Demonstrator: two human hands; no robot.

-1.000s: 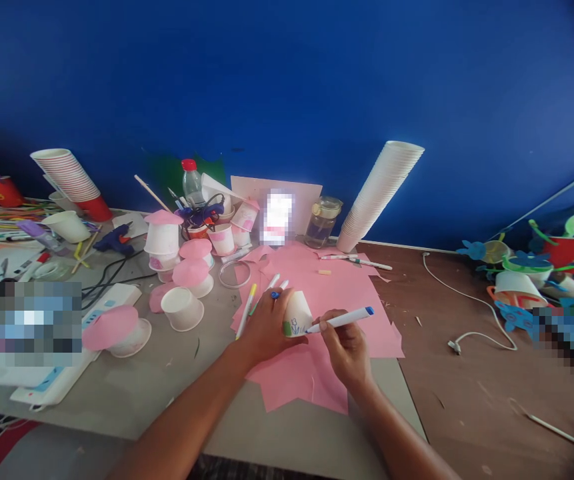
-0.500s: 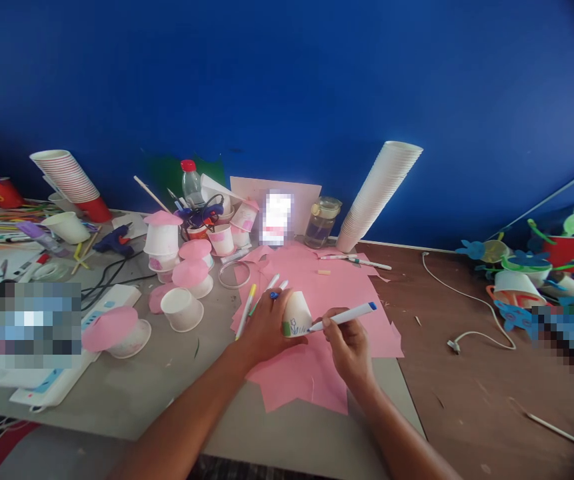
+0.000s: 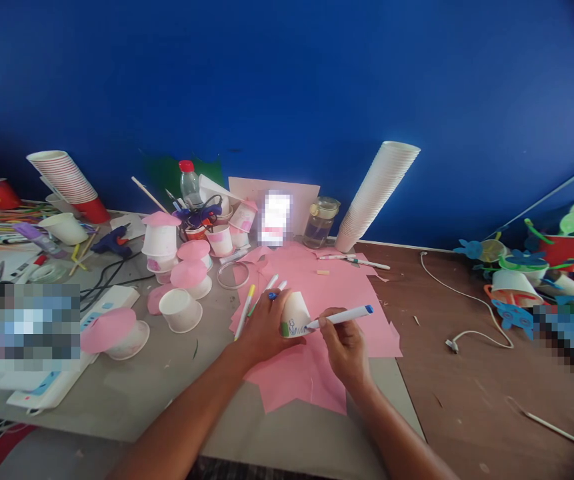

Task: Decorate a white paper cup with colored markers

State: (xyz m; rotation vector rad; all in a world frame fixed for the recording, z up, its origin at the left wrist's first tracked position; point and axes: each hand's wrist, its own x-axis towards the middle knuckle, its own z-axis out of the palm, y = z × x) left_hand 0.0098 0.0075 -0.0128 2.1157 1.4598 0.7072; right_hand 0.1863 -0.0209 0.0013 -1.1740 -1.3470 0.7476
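Note:
My left hand is wrapped round a white paper cup, holding it above the pink paper. Small blue flower and grass lines and a green patch mark the cup's lower side. A white marker with a blue end is pinched in my right hand, its tip at the blue lines on the cup. A blue marker cap shows between fingers of my left hand. Beside that hand, a yellow-capped marker and a few others lie on the paper.
To the left stand a plain white cup, cups with pink tops and a power strip. Behind are a glass jar, a tall cup stack and a blurred bright screen. A white cable lies at right.
The marker tip has shifted slightly left along the cup's lower side, and my right hand has moved a little with it. My left hand keeps its hold on the cup.

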